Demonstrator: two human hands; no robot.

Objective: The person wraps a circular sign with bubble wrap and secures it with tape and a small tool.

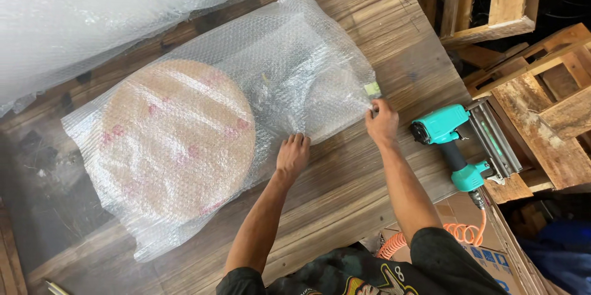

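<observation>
Bubble-wrapped parcel [209, 116]: laid flat across the middle of a wooden worktop [369, 172], its wrap clear, a round wooden disc [178, 138] with faint pink marks seen through it at the near left end, a bulkier shape wrapped beyond it toward the right. Left hand [292, 154]: pressed flat on the parcel's near edge, fingers extended and close together, nothing gripped. Right hand [383, 124]: set at the parcel's right corner, fingertips pinched on the wrap's edge beside a small strip of pale green tape [372, 89]. Nail gun [462, 144]: teal and black, laid on its side on the worktop just right of the right hand, not touched; an orange coiled air hose [458, 232] is attached at its handle end and trails off the near edge. Cardboard box [486, 252]: partly seen below the hose. Roll of bubble wrap [111, 12]: lying across the far left of the worktop. Wooden pallets [535, 67]: stacked to the right, off the worktop.
</observation>
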